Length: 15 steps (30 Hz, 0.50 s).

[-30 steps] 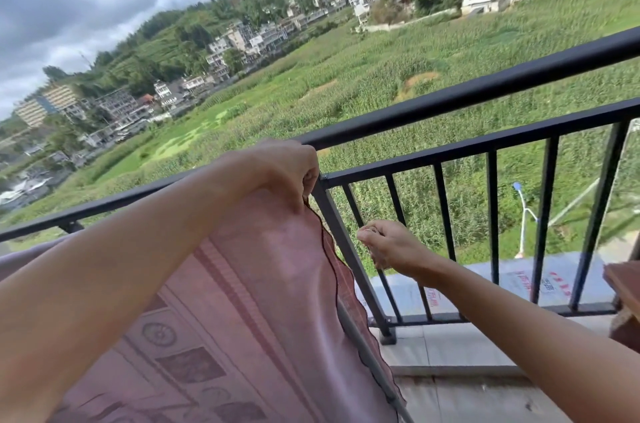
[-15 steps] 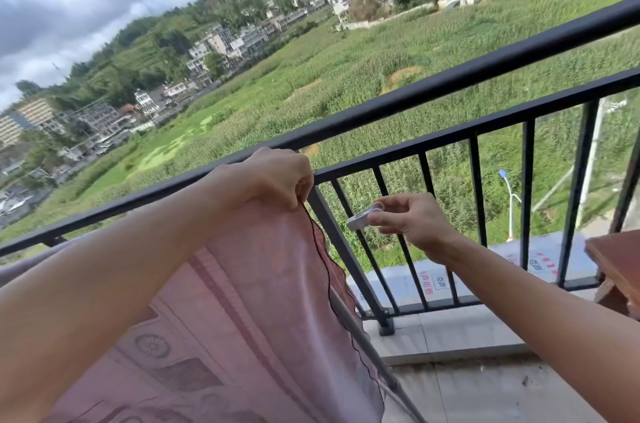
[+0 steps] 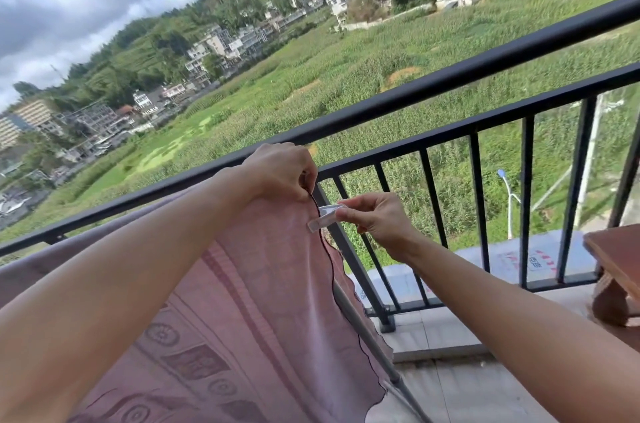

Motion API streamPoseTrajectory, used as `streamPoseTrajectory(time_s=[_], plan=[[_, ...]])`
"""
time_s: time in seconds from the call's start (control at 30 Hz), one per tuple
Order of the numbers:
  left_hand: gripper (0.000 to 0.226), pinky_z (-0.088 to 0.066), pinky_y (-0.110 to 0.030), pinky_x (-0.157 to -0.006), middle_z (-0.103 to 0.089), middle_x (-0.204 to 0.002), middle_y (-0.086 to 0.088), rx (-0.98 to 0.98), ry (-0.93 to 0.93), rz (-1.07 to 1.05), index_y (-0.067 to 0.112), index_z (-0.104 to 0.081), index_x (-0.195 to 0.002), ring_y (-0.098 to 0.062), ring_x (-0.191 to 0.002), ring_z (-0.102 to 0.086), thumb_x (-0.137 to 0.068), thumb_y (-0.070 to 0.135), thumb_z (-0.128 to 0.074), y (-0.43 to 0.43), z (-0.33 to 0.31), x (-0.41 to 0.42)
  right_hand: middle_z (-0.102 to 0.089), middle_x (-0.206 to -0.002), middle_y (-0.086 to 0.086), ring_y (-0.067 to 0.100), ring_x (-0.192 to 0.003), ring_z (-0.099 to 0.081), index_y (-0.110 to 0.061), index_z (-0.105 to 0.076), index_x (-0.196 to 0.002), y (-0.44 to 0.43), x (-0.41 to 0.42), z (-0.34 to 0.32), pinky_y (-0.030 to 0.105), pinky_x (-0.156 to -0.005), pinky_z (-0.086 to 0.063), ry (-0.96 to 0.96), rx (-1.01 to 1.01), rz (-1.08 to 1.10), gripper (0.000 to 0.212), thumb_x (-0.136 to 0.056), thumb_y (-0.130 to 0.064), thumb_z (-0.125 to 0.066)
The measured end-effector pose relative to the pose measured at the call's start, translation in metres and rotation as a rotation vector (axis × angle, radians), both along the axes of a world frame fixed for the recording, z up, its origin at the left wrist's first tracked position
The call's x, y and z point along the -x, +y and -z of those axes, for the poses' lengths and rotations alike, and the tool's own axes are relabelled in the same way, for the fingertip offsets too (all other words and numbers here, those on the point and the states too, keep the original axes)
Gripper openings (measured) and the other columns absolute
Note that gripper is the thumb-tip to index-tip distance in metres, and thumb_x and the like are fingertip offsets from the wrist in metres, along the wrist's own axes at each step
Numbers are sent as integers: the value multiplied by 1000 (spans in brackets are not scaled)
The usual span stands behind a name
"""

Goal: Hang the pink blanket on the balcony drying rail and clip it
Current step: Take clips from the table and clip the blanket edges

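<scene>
Hanging part looks pretty much done: the pink blanket (image 3: 263,301) is draped along the rail (image 3: 450,81), and its top corner is gripped against the rail by the left hand (image 3: 280,169). Clipping isn't finished yet. A clear clip (image 3: 323,216) is pinched in the right hand (image 3: 377,218) and touched to the blanket's edge just below that corner, but it isn't seen clamped on.

The pink blanket (image 3: 263,301) shows darker striped and medallion bands with a dark scalloped edge; the railing (image 3: 450,83) is black.
</scene>
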<state>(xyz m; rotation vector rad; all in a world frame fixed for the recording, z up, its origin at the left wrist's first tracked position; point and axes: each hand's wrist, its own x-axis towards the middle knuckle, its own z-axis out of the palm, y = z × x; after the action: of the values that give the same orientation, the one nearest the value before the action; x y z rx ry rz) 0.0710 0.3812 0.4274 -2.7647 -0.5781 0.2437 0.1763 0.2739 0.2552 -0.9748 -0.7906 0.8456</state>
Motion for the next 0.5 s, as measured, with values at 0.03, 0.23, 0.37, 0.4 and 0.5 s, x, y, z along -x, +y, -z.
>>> streamPoseTrajectory(time_s=[0.03,0.23,0.37,0.4,0.5], plan=[[5,-45,-30,-65,-64,-81,14,2,-6,-4,33,-69,-73,-8,-81,-56,-71,37,-71,0,0,-1,-70,-69,1,8,-58,-56,2,-73,-92,3,3,1,19,-52,-44,5,4,-6,15,-79,-5,-76],[4,-34,-25,-59,-59,-77,15,-13,-56,15,33,-68,-72,-6,-76,-53,-72,35,-71,-2,-5,-7,-74,-83,11,18,-72,-61,-1,-75,-98,11,13,3,20,-54,-44,23,-10,28,21,-78,-8,-78],[6,-40,-25,-58,-61,-78,15,-9,-89,10,31,-71,-76,-6,-76,-54,-71,35,-73,-3,-7,-12,-73,-100,14,21,-80,-66,-4,-68,-115,11,8,1,18,-49,-42,108,3,10,35,-80,-7,-76],[6,-38,-24,-56,-62,-79,14,-12,-88,14,31,-71,-76,-6,-75,-54,-72,36,-73,-4,-7,-13,-73,-101,13,19,-80,-67,-5,-66,-118,10,7,1,18,-48,-42,126,15,-19,37,-81,-7,-75],[8,-31,-23,-52,-62,-78,14,-28,-91,31,30,-72,-77,-4,-73,-53,-72,36,-73,-7,-8,-19,-71,-102,4,16,-84,-69,-13,-58,-129,4,-3,-1,21,-52,-42,122,63,-114,52,-81,-11,-76]])
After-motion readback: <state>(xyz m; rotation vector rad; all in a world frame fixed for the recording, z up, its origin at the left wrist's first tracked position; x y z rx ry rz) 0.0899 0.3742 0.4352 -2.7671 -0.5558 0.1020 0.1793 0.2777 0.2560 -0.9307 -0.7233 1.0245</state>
